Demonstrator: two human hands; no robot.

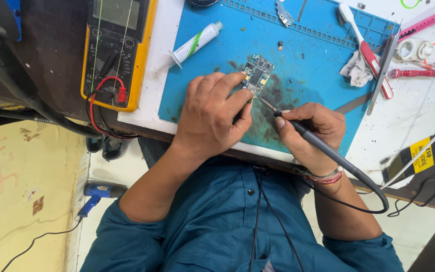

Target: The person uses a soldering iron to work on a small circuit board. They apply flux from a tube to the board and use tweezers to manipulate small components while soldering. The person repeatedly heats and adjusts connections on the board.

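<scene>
The left hand [212, 113] rests on the blue rubber work mat [308, 60], its fingers curled and its fingertips pinning the near edge of a small bare circuit board with metal shields [257, 74], which lies flat near the middle of the mat. The right hand [310, 133] is closed in a pen grip round a slim dark grey soldering iron [318, 143]; the iron's thin metal tip sits just beside the board's lower right corner, and whether it touches the board cannot be told. The iron's black cable loops off the near edge of the white surface [409, 121].

Dark smudges stain the mat around the board. A white tube with a green stripe [192, 44] lies at the mat's upper left corner, half off it. Left of that stands a yellow-cased multimeter [117, 50] with 1 red lead and 1 black lead plugged in. To the right on the mat lie a crumpled white tissue [356, 70], a red and white toothbrush [366, 48] and grey metal tweezers [386, 60]. A small loose metal part [284, 12] lies at the mat's far edge. Between the 2 hands the mat is bare. A blue hand tool [96, 194] lies on the floor below.
</scene>
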